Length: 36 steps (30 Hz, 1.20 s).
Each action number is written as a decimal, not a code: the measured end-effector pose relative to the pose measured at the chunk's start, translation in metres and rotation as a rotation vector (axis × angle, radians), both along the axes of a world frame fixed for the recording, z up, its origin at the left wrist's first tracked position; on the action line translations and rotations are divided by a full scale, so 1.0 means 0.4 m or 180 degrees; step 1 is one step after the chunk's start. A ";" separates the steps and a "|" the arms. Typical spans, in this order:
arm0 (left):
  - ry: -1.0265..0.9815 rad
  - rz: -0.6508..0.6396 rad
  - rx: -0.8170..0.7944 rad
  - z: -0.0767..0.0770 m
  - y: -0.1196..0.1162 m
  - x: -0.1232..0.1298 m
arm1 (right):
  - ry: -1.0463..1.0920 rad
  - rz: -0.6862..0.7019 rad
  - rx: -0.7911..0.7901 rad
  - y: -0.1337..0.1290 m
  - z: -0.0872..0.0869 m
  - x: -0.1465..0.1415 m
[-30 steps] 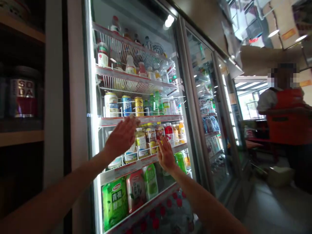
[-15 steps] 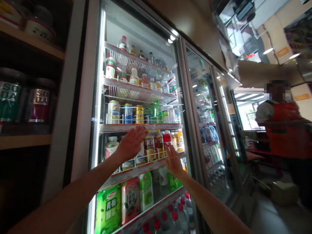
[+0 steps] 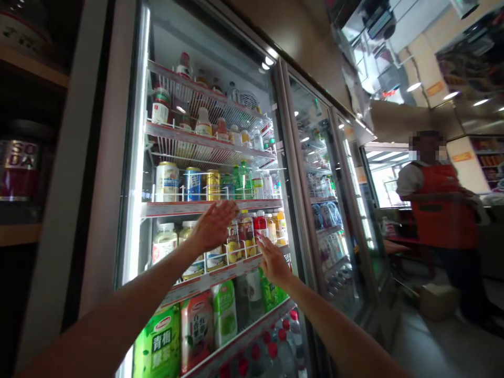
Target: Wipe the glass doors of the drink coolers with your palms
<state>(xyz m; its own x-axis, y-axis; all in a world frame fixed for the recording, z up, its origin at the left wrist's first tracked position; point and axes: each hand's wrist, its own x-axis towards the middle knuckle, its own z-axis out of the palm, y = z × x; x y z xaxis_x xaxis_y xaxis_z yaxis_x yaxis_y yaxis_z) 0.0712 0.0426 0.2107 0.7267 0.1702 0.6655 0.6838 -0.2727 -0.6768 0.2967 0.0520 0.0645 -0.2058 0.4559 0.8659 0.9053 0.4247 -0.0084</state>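
Observation:
Both my arms reach toward a lit drinks fridge with a glass door. My left hand [image 3: 216, 224] is open, fingers stretched out, in front of the shelf edge [image 3: 177, 209] under the cans. My right hand [image 3: 273, 260] is open too, fingers extended, just before the lower bottle row. Neither hand holds anything; whether they touch the glass I cannot tell. Around them are a red bottle [image 3: 260, 223], dark bottles with yellow caps [image 3: 247, 231], a blue can [image 3: 192, 185], a gold can [image 3: 213, 186] and a green bottle [image 3: 244, 181]. My left hand hides part of the bottle row.
Green cartons [image 3: 161, 341] and a red carton [image 3: 197, 331] stand on a low shelf, with red-capped bottles [image 3: 274, 357] below. More fridge doors [image 3: 315, 184] run to the right. A person in an orange vest [image 3: 443, 210] stands there near a box [image 3: 438, 300]. Soda jars [image 3: 19, 168] sit at left.
The view has turned right, so the fridge and its contents sit further left in the picture. Both hands remain open and raised in nearly the same pose.

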 end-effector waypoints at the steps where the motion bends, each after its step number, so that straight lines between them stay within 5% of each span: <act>1: 0.0276 -0.0087 -0.0109 -0.032 0.006 0.011 | -0.0022 -0.0002 -0.0035 -0.005 0.000 0.002; 4: 0.0746 -0.0193 -0.0212 -0.033 0.009 0.014 | -0.0076 -0.0069 -0.0189 -0.021 0.000 0.008; 8: -0.0339 0.0022 0.0249 0.100 -0.004 -0.013 | -0.0093 -0.0096 -0.0151 -0.023 -0.011 0.017; 10: -0.0764 0.0066 0.0383 0.122 -0.002 -0.009 | -0.0085 -0.0069 -0.0016 -0.016 -0.024 0.025; 12: -0.0674 0.0024 0.0325 0.079 0.007 0.014 | -0.0053 -0.0052 0.0095 -0.008 -0.037 0.038; 17: 0.0514 -0.0386 -0.0130 -0.123 0.032 0.077 | 0.0304 0.0144 0.0413 -0.018 -0.036 0.054; 19: 0.0501 -0.0465 -0.0148 -0.156 0.039 0.082 | 0.0399 0.0499 0.0625 -0.033 -0.014 0.033; 24: -0.0391 -0.0437 0.0041 -0.159 0.037 0.059 | 0.0570 0.1219 0.0659 -0.043 0.043 -0.101; 29: -0.0452 -0.0509 0.0026 -0.137 0.007 -0.026 | 0.0733 0.0987 0.0789 0.003 0.059 -0.219; 36: -0.0873 -0.0463 0.0248 -0.080 -0.023 -0.143 | -0.0714 0.0863 0.1034 0.049 0.166 -0.184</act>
<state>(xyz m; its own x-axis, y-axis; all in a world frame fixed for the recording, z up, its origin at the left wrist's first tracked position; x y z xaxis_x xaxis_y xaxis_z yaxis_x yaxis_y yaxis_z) 0.0142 0.0333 0.1787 0.5313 0.0184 0.8470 0.8012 -0.3357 -0.4953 0.2230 0.0717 0.1311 -0.4779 0.0730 0.8754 0.7259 0.5941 0.3467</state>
